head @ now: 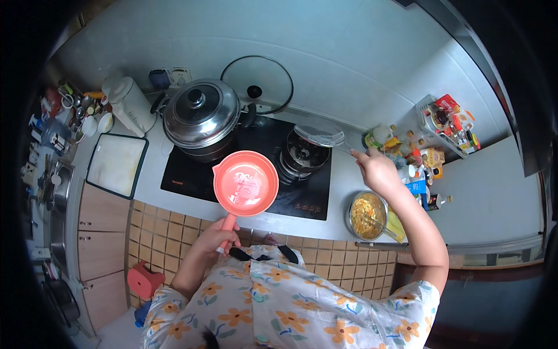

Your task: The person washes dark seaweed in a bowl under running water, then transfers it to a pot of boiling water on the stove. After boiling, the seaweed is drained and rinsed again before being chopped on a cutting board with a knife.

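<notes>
My left hand (217, 237) grips the handle of a coral-pink ladle with a pouring lip (246, 183). Its wide bowl, with shiny highlights inside, is held over the front edge of the black cooktop (196, 183). In my right hand (378, 170) is the handle of a wire-mesh strainer (320, 134). The strainer's basket hangs over the back of a small dark pot (305, 155) on the right burner and covers part of it. Whatever is in the pot is hard to make out.
A large lidded steel pot (200, 115) occupies the left burner; a glass lid (261, 78) leans on the wall behind. Right of the cooktop are a steel bowl of shredded food (366, 216) and several bottles (409, 144). Leftward lie a cutting board (117, 163) and a white kettle (126, 104).
</notes>
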Tool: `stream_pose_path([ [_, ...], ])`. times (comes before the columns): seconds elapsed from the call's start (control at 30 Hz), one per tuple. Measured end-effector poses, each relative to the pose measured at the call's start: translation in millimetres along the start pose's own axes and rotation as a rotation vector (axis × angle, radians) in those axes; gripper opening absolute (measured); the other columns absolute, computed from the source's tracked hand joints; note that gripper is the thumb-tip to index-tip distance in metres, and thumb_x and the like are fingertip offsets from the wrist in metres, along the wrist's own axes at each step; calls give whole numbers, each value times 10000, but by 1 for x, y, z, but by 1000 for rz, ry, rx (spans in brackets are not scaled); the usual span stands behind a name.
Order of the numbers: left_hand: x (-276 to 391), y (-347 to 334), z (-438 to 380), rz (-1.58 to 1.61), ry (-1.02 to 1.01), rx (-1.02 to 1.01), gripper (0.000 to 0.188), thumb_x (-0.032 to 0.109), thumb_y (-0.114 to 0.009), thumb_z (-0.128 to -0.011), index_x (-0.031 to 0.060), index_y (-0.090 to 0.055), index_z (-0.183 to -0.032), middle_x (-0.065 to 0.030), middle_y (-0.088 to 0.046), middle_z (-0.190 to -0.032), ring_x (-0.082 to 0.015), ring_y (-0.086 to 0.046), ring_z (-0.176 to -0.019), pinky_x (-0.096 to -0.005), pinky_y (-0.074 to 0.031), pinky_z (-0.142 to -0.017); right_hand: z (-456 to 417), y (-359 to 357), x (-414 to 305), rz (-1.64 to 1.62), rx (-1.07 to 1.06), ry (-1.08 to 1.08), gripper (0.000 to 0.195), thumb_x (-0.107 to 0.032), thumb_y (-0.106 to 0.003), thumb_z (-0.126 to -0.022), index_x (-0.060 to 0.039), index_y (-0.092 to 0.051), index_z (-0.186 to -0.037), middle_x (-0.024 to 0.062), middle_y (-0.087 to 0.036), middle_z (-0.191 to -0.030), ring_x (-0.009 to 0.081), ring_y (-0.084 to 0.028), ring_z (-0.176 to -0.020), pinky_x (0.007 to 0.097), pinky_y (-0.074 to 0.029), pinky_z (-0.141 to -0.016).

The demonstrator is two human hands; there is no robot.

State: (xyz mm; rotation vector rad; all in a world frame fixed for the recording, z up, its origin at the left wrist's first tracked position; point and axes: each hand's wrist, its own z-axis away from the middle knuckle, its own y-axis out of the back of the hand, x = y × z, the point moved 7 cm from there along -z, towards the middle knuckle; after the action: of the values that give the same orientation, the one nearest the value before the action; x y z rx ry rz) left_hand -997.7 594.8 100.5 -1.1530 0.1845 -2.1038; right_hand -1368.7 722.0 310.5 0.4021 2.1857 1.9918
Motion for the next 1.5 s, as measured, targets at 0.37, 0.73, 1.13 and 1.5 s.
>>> stream_pose_path([
  [0.37,-16,-14,11,148,-47,164,281,-8,-550,-784,16,-478,-1055,-170,-638,-709,-167,-528,-380,-281,-429,-339,-55,-78,22,10,-224,106,227,-153,-518,-901,-15,-666,-1003,234,-627,-900,408,-637,-799,502,-510,-716],
  [0.73,-22,-21,7,188,-68,160,284,0,-546,-800,13,-467,-1072,-164,-640,-722,-167,-533,-386,-268,-427,-346,-58,-95,19,234,-51,387,327,-79,-509,-880,2,-615,-1178,175,-583,-866,335,-625,-698,445,-510,-580],
  [1.13,-24,-29,2,163,-52,135,286,15,-570,-797,19,-478,-1068,-152,-638,-722,-164,-531,-387,-271,-412,-338,-38,-96,3,167,-81,427,197,-99,-507,-899,27,-630,-988,173,-588,-874,318,-629,-739,430,-513,-571],
  [1.5,-24,-29,3,165,-42,138,283,7,-575,-786,28,-489,-1055,-146,-643,-730,-158,-533,-393,-276,-418,-336,-45,-107,-5,364,57,395,239,-120,-520,-924,18,-634,-1083,114,-570,-848,280,-614,-715,400,-509,-532],
])
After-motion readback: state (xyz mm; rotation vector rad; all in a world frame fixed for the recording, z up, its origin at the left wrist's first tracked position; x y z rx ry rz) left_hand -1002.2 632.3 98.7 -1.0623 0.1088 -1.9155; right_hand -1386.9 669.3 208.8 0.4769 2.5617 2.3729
